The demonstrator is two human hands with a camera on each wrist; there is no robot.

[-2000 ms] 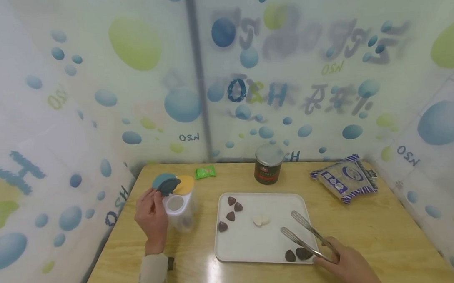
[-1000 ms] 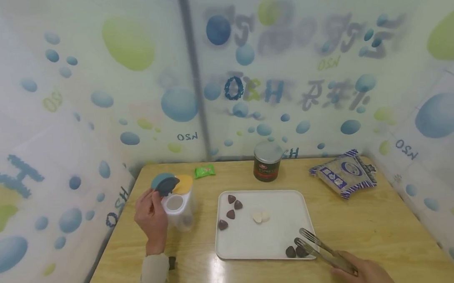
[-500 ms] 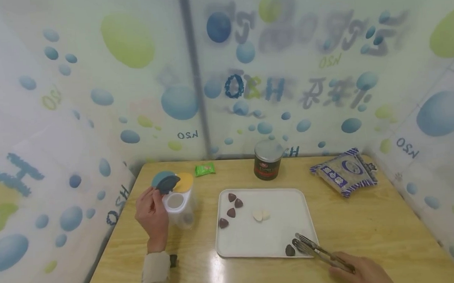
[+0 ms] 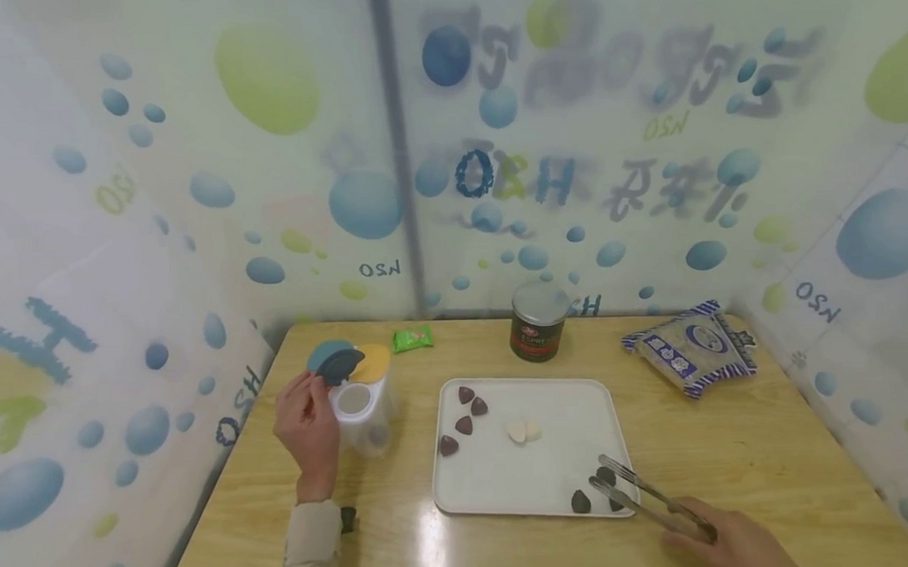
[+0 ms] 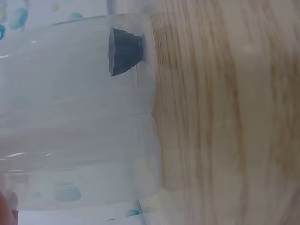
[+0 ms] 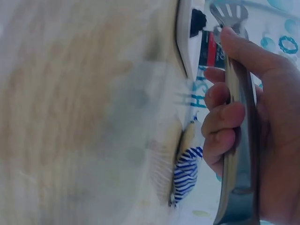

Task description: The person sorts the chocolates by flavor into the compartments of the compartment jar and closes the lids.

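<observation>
My left hand (image 4: 309, 424) pinches the raised dark-blue flip lid (image 4: 338, 368) of a clear multi-compartment container (image 4: 370, 420), whose other lids are teal and yellow. One round mouth of the container is uncovered. In the left wrist view a dark chunk (image 5: 125, 52) lies at the bottom inside it. My right hand (image 4: 733, 541) grips metal tongs (image 6: 241, 93), fingers wrapped around the handle. The tongs' slotted ends stand apart over the white tray's (image 4: 521, 498) near right corner, around a dark chunk (image 4: 606, 476). Two other dark chunks lie close by, one partly behind a tong arm.
Several brown, wedge-like pieces (image 4: 465, 425) lie along the tray's left side, and pale slices (image 4: 518, 432) near its middle. Behind stand an espresso tin (image 4: 536, 335), a green packet (image 4: 412, 339) and a blue-striped bag (image 4: 692, 350). Patterned walls enclose the wooden table (image 4: 730, 449).
The tongs came back from over the tray to the dark chunks, nearly closed half a second ago, and now stand apart again. One chunk sits farther up the tray. My left hand stays put.
</observation>
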